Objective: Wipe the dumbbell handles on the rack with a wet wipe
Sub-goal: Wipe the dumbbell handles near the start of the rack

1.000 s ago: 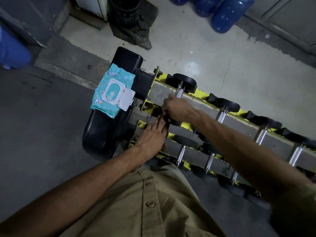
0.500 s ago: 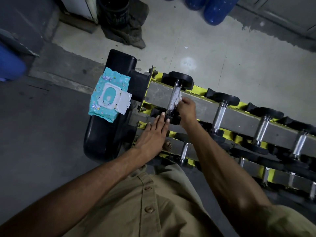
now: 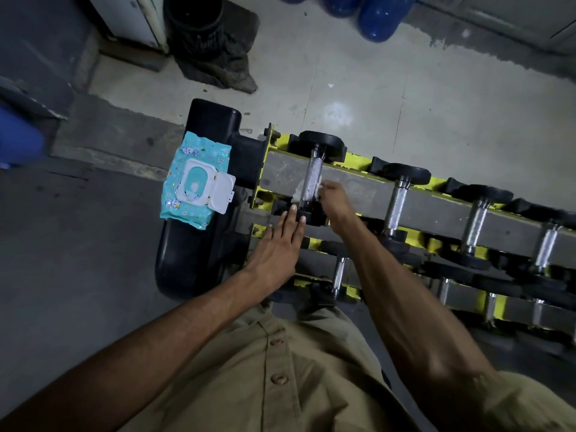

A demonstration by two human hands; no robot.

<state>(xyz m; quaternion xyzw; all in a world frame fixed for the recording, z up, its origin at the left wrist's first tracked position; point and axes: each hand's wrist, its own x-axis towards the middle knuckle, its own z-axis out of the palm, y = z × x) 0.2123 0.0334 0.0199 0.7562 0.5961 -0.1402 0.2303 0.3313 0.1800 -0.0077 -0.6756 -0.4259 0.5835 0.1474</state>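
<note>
A yellow and grey rack (image 3: 436, 210) holds rows of black dumbbells with knurled steel handles. The leftmost top dumbbell's handle (image 3: 312, 174) is bare along its upper part. A white wet wipe (image 3: 300, 191) passes under its lower part and shows at the handle's left. My right hand (image 3: 335, 199) pinches the wipe at the handle's right side. My left hand (image 3: 280, 244) lies flat with straight fingers, fingertips touching that dumbbell's near black head (image 3: 313, 216).
A teal wet-wipe pack (image 3: 196, 182) with its white lid flipped open lies on a black padded bench (image 3: 199, 213) left of the rack. More dumbbells (image 3: 396, 204) sit to the right and on lower tiers. Blue bottles (image 3: 377, 17) and a dark bin (image 3: 196, 23) stand on the far floor.
A second ago my right hand covered the handle's lower end. It slid off to the right side, and the wipe moved from over the handle to under its lower part. My left hand stayed put.
</note>
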